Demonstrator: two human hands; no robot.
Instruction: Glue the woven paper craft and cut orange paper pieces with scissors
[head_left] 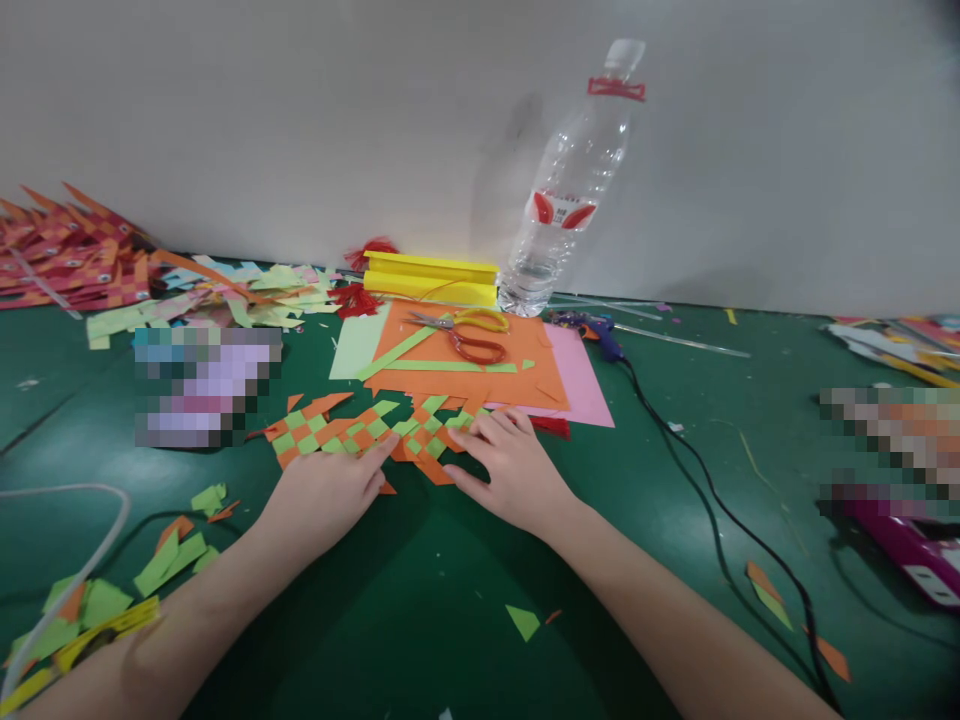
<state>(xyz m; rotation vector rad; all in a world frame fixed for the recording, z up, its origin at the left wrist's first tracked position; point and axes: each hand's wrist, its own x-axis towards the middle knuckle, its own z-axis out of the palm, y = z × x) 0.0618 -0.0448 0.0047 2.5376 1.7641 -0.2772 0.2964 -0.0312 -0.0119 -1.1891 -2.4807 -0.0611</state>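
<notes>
A woven strip of orange and green paper (304,430) lies flat on the green table, with a checkered pattern and pointed orange ends. My left hand (326,495) rests over its near edge, the index finger stretched out and touching the middle of the weave. Spread fingers of my right hand (517,465) lie on the weave's right part and cover some of it. Just behind are orange paper sheets (480,390) bearing scissors (454,325) with orange and yellow handles and a green paper strip (457,367). A red tassel (551,427) shows beside my right hand.
A tilted plastic bottle (555,170) leans on the wall beside folded yellow paper (431,280). A blue glue gun (609,340) trails a black cord (701,460) down the right. Paper scraps (172,560) lie left; red woven pieces (82,255) are heaped far left. A purple power strip (900,545) sits right.
</notes>
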